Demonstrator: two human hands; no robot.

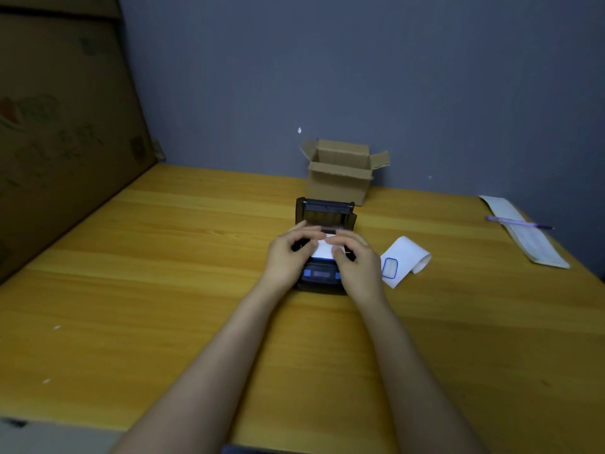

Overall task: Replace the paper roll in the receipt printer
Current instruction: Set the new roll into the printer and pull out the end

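A small black receipt printer (322, 275) with blue buttons sits mid-table, its lid (325, 213) tilted open toward the back. A white paper roll (322, 249) lies in the open bay, its loose end drawn forward over the printer body. My left hand (288, 253) rests on the printer's left side, fingers touching the paper's left edge. My right hand (355, 257) covers the right side with fingers on the paper. A curled strip of white paper (404, 260) with a blue-outlined label lies on the table just right of the printer.
A small open cardboard box (340, 173) stands behind the printer against the grey wall. A long paper slip (523, 232) with a purple pen (517, 222) across it lies at the right edge. A large cardboard sheet (62, 126) leans at the left.
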